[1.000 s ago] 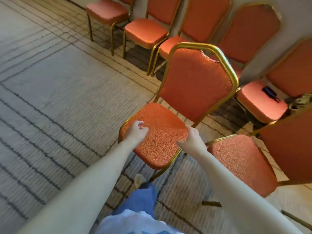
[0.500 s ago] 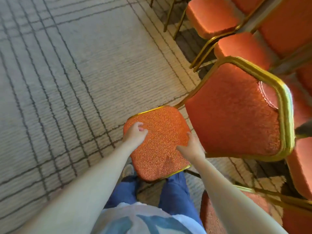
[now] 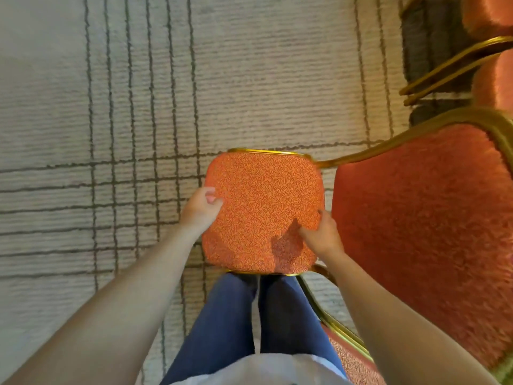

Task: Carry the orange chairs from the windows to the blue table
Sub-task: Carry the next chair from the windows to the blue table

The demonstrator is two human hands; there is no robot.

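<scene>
Head view, chair: we've got the orange chair held over our legs, seat up, backrest off to our right.
Left grip: left grip curled round the seat's left edge.
Right grip: right grip pinching the right edge, nearer the backrest.
Blue table: not in sight, so we reckon lots of carrying left.

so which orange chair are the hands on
The centre chair above the person's legs: left hand and right hand grip its seat edges; the other chairs at right are untouched.
</scene>
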